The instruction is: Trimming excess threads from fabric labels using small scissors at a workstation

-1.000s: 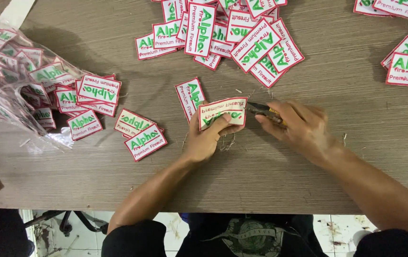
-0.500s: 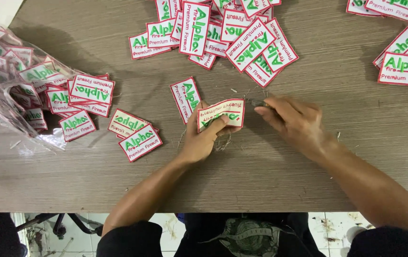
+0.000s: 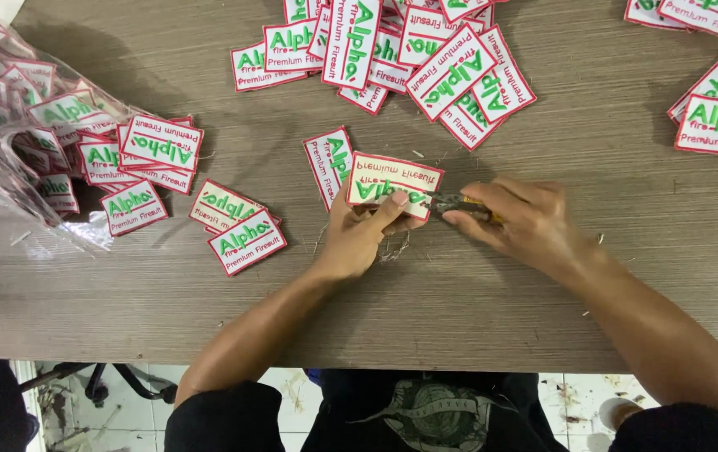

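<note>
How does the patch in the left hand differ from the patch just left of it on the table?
The held patch is gripped by the left hand with a small tool at its edge; the table patch lies untouched. The held one lies crosswise, the other lengthwise. Both are white, red-edged, green-lettered.

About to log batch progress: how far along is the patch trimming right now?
Done, it seems: loose patches heaped at the table's far edge, thread scraps by the hands. In hand: left hand holds one patch while right hand works small snips at its edge. Left: a clear bag full of patches, several spilled beside it.
</note>
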